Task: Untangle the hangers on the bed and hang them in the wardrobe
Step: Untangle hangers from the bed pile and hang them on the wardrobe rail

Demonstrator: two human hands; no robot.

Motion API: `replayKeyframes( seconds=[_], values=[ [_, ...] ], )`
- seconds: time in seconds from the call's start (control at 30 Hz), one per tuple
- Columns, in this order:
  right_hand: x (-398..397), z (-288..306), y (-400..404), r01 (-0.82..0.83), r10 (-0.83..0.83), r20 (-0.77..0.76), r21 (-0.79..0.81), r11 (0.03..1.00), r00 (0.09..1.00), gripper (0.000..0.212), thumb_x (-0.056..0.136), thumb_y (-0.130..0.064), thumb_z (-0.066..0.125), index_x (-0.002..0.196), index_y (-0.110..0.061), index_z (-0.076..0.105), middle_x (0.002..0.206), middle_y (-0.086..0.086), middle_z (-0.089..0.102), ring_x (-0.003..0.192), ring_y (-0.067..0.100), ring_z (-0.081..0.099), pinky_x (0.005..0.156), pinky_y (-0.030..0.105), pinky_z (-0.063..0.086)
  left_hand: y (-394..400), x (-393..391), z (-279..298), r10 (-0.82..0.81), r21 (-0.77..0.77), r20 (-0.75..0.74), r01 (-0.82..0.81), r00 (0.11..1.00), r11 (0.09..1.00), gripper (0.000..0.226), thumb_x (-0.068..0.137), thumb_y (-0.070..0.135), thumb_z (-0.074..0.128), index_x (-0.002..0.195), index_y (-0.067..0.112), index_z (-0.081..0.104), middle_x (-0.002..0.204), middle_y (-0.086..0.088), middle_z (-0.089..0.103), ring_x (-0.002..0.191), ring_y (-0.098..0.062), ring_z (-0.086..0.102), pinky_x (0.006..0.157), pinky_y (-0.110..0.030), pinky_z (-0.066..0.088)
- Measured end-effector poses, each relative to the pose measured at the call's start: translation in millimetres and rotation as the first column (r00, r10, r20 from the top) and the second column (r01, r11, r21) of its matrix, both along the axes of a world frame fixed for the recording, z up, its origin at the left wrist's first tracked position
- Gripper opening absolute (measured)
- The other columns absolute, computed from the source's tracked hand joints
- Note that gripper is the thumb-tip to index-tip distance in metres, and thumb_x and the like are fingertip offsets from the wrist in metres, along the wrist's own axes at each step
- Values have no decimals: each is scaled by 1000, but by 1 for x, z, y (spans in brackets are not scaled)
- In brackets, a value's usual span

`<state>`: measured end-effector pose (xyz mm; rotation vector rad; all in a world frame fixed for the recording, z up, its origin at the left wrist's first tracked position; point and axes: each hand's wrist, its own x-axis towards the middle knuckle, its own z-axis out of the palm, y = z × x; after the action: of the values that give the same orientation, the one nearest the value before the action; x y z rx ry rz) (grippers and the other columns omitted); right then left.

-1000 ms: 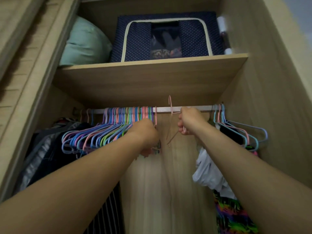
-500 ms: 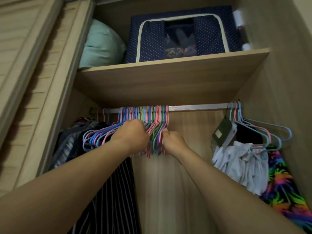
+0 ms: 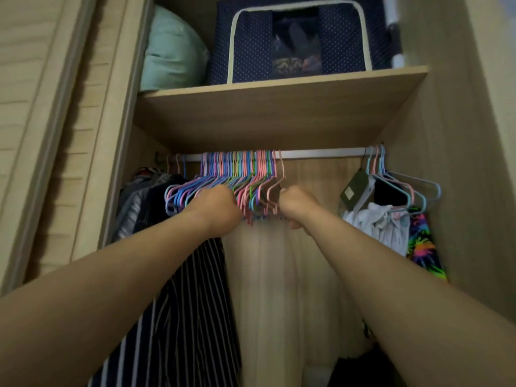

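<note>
Interior of a light wood-grain wardrobe [image 3: 435,191], seen from below. A white metal rail [image 3: 321,153] runs beneath a wooden shelf [image 3: 279,113]. On the shelf stand a pale green cushion [image 3: 173,51], a navy polka-dot fabric storage box with cream trim [image 3: 301,40] and, at far right, a white roll [image 3: 392,12]. A dense bunch of thin pastel hangers in pink, blue, purple and green [image 3: 237,174] hangs at the rail's left half. The left hand [image 3: 217,208] is curled into a fist against the lower bars of the bunch; whether it holds one cannot be told. The right hand [image 3: 296,202] is closed on the outermost pink hanger [image 3: 275,188], whose hook sits over the rail just beside the bunch. Below left hang dark garments and a black-and-white striped cloth [image 3: 190,303]. At right, several more pastel hangers [image 3: 402,188] carry a white garment [image 3: 382,227] with a dark tag [image 3: 353,188] and a neon-patterned fabric [image 3: 427,247]. A louvred wardrobe door [image 3: 42,107] stands at left.
</note>
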<state>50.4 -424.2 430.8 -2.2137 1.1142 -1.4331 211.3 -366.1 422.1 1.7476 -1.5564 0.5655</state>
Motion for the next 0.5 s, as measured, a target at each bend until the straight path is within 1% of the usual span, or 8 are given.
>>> replayKeyframes(
  seconds=[0.1, 0.17, 0.23, 0.27, 0.33, 0.4, 0.43, 0.5],
  values=[
    [-20, -9, 30, -58, 62, -43, 95, 994, 997, 10, 98, -17, 51, 104, -13, 59, 95, 17, 60, 87, 32, 60, 86, 45, 55, 36, -14, -17, 29, 56, 3, -29, 1000, 998, 25, 88, 20, 52, 95, 4, 71, 96, -16, 69, 87, -35, 64, 73, -39, 52],
    [-30, -9, 38, -82, 90, -58, 123, 989, 994, 11, 96, -21, 56, 95, -11, 59, 85, 13, 62, 81, 29, 59, 84, 45, 56, 61, -20, -24, 82, 67, -4, -82, 997, 994, 23, 89, 19, 53, 90, 3, 69, 89, -18, 68, 82, -35, 64, 68, -40, 51],
    [-36, -11, 48, -109, 118, -76, 107, 988, 990, 14, 93, -23, 60, 92, -9, 64, 92, 14, 71, 74, 27, 63, 78, 45, 60, 91, -29, -35, 175, 71, -19, -173, 984, 982, 22, 90, 20, 52, 82, 5, 66, 80, -15, 66, 74, -32, 62, 66, -38, 50],
    [-36, -13, 53, -138, 147, -97, 95, 986, 984, 12, 92, -20, 59, 90, -9, 64, 98, 17, 72, 72, 28, 64, 72, 42, 62, 104, -35, -41, 210, 67, -38, -207, 977, 976, 22, 89, 20, 52, 79, 7, 66, 78, -13, 65, 73, -31, 61, 67, -36, 50],
    [-37, -32, 72, -205, 220, -204, 88, 975, 954, 10, 91, -12, 54, 89, -7, 62, 106, 21, 70, 73, 31, 68, 60, 36, 63, 139, -52, -64, 287, 76, -85, -281, 954, 957, 22, 87, 21, 50, 82, 9, 68, 80, -11, 68, 79, -30, 64, 71, -34, 52],
    [-32, -61, 91, -257, 273, -225, 99, 961, 935, 22, 89, -12, 48, 103, -6, 63, 107, 22, 68, 80, 37, 71, 64, 47, 63, 168, -65, -96, 340, 106, -144, -327, 929, 939, 24, 88, 20, 50, 83, 9, 69, 83, -12, 69, 84, -32, 65, 74, -34, 53],
    [-32, -74, 101, -287, 307, -262, 113, 951, 915, 24, 89, -14, 47, 107, -8, 62, 106, 21, 68, 84, 37, 71, 68, 48, 62, 175, -70, -108, 344, 125, -156, -327, 926, 937, 24, 89, 20, 50, 84, 8, 70, 85, -13, 70, 86, -32, 66, 74, -32, 52],
    [-36, -123, 142, -379, 428, -353, 203, 903, 832, 23, 95, -18, 46, 113, -12, 60, 106, 14, 65, 92, 33, 67, 76, 44, 60, 221, -94, -154, 412, 222, -224, -365, 883, 904, 22, 89, 20, 51, 83, 11, 70, 84, -10, 71, 87, -30, 66, 70, -28, 48]
  ],
)
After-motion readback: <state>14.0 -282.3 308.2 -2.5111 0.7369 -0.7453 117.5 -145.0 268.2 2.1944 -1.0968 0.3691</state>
